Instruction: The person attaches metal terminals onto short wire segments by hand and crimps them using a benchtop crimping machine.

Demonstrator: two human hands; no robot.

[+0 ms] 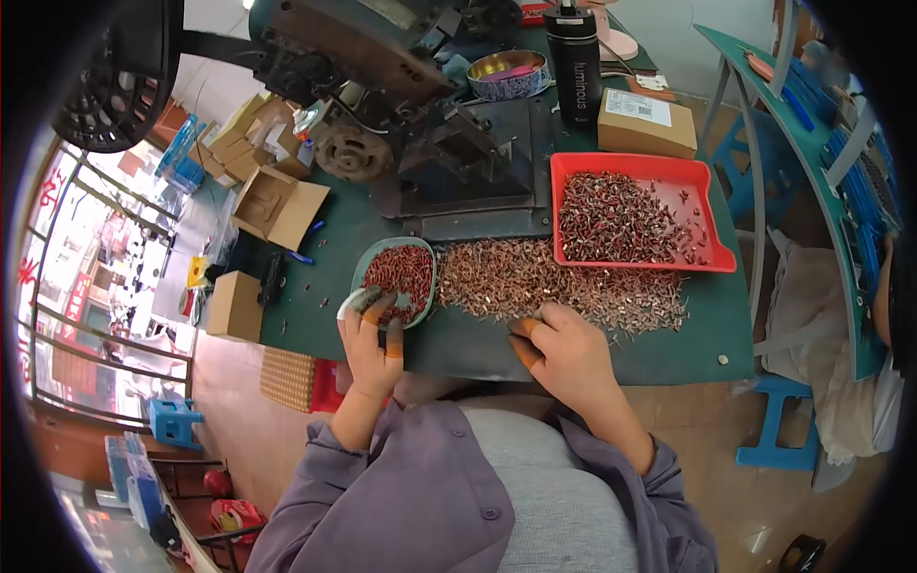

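Observation:
My left hand [371,342] is at the near rim of a pale green dish [435,286], with its fingers apart and stretched over the edge. Small dark-red parts [399,272] fill much of that dish. At the near edge of a spread pile of small copper-coloured parts [497,272] is my right hand [570,351], its fingers curled and the tips of thumb and forefinger close together. Whatever may be between those tips is too small to make out. Orange bands wrap some fingers of both hands, and the fingertips look dark.
Right of the pile stands a red tray [721,244] holding many red and silver parts. A dark machine press [458,162] occupies the back of the green table [659,358]. Around it are a black bottle [573,72], a cardboard box [648,124] and a patterned bowl [511,86].

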